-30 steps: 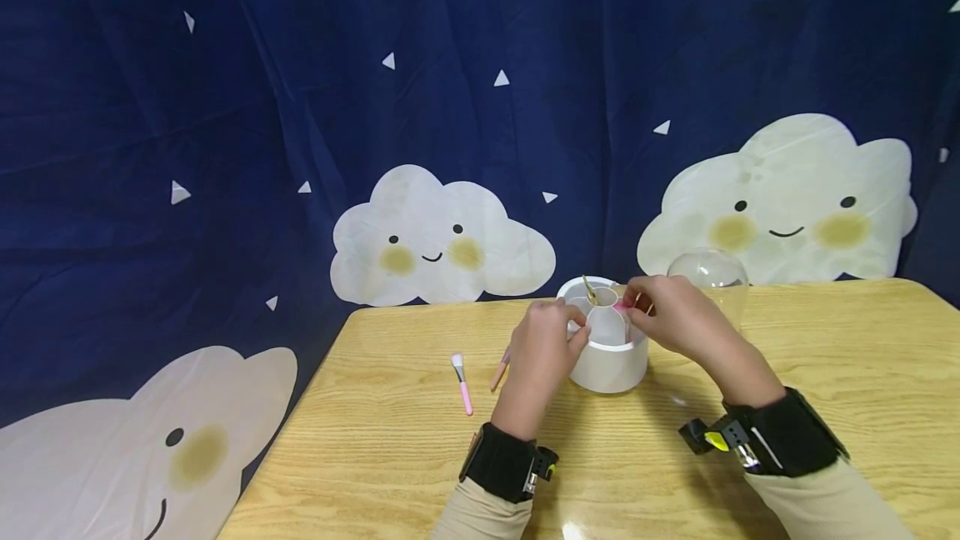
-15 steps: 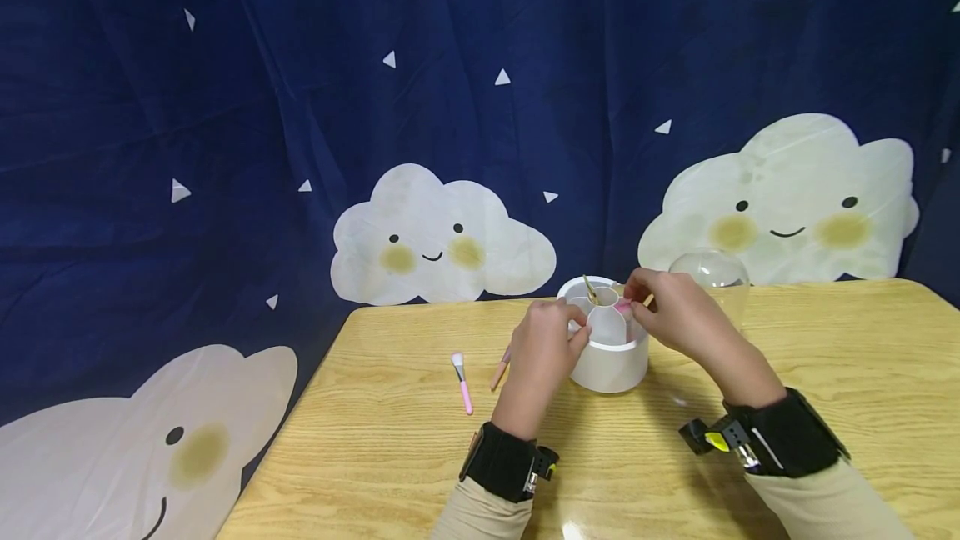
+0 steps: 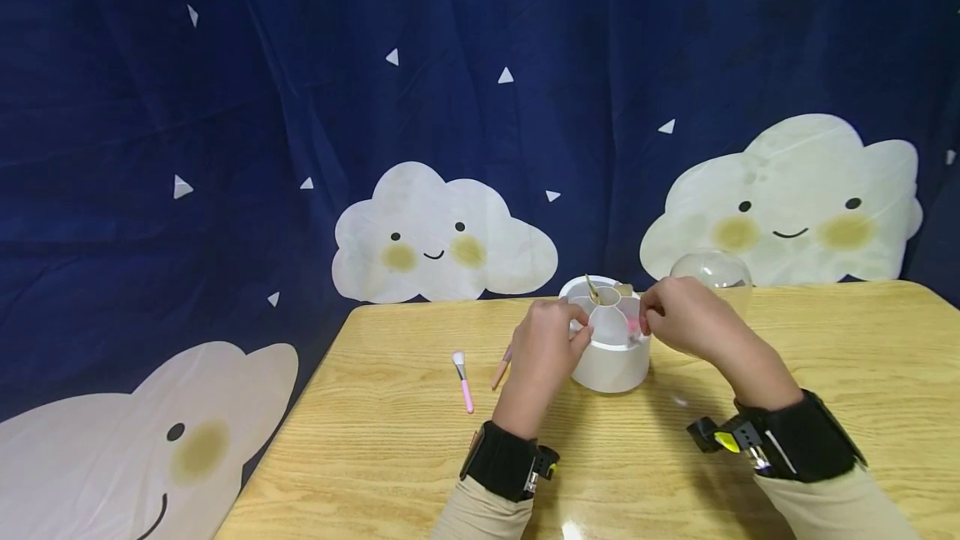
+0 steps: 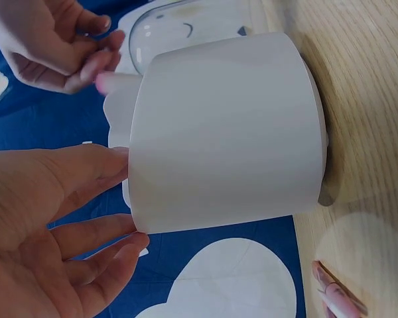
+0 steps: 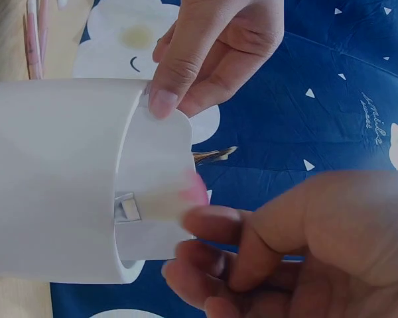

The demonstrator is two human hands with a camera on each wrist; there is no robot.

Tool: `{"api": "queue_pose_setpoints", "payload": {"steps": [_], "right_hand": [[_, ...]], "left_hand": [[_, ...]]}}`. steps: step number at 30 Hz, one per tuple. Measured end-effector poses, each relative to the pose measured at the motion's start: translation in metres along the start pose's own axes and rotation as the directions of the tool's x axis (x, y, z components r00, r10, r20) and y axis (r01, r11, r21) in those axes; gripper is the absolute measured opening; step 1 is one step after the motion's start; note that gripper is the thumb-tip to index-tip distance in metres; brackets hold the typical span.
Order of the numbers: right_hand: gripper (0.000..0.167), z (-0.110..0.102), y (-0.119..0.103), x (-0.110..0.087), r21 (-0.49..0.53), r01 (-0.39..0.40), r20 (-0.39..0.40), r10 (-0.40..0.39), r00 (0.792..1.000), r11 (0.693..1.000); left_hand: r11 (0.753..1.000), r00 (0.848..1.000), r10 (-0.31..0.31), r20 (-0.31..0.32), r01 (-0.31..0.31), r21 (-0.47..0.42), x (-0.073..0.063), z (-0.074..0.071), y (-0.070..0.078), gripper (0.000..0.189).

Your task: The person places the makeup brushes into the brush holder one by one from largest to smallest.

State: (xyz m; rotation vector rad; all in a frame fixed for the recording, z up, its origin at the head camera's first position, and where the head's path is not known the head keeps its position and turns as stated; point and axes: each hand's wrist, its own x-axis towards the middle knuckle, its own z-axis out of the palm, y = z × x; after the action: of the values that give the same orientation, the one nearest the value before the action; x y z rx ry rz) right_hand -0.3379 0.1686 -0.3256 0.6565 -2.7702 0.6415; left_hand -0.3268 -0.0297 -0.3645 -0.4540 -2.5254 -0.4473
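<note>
A round white makeup brush holder (image 3: 611,369) with inner dividers stands on the table. My left hand (image 3: 547,348) pinches its near-left rim, thumb inside the wall (image 4: 225,132). My right hand (image 3: 686,319) hovers just right of the holder, its fingers loosely curled with nothing between their tips. Close beside those fingers, a blurred slim item with a pink end (image 5: 196,189) leans in a right-hand compartment; its lower part is hidden. A brush with brownish-gold bristles (image 5: 215,156) stands up at the back of the holder.
Left of the holder lie a pink-handled brush with a white head (image 3: 463,382) and a second pinkish brush (image 3: 501,367), partly behind my left hand. A clear dome cover (image 3: 712,269) stands behind my right hand. A dark blue cloud-print curtain (image 3: 600,65) hangs behind the table (image 3: 397,457).
My right hand has let go of the pink-ended item and moved slightly right. The item has sunk and tipped rightward in its compartment. My left hand stays at the rim.
</note>
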Motion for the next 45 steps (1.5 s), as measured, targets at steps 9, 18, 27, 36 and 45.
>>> {"api": "queue_pose_setpoints", "payload": {"steps": [9, 18, 27, 36, 45], "right_hand": [[0.022, -0.0012, 0.0063, -0.0038, 0.033, 0.059, 0.095, -0.062, 0.994, 0.998], [0.013, 0.0017, 0.0063, -0.0006, 0.037, 0.125, 0.063, -0.128, 0.99, 0.991], [0.006, 0.0005, 0.0071, 0.0016, 0.015, 0.009, -0.022, -0.008, 1.0, 1.0], [0.01, 0.0025, 0.0095, 0.0025, 0.014, -0.038, -0.035, 0.038, 0.999, 0.999], [0.01, 0.0007, 0.0065, 0.0026, 0.017, -0.05, -0.016, 0.051, 0.999, 0.999]], "left_hand": [[1.0, 1.0, -0.006, 0.007, 0.006, 0.002, 0.0009, 0.0004, 0.0005, 0.007], [1.0, 1.0, -0.013, 0.014, 0.012, 0.012, 0.0005, 0.0001, 0.0003, 0.007], [1.0, 1.0, -0.015, 0.019, 0.015, 0.01, 0.0006, -0.0006, 0.0004, 0.007], [1.0, 1.0, -0.015, 0.017, 0.015, 0.013, 0.0007, -0.0005, 0.0003, 0.007], [1.0, 1.0, -0.017, 0.017, 0.017, -0.014, 0.0012, -0.0019, -0.0004, 0.009]]}}
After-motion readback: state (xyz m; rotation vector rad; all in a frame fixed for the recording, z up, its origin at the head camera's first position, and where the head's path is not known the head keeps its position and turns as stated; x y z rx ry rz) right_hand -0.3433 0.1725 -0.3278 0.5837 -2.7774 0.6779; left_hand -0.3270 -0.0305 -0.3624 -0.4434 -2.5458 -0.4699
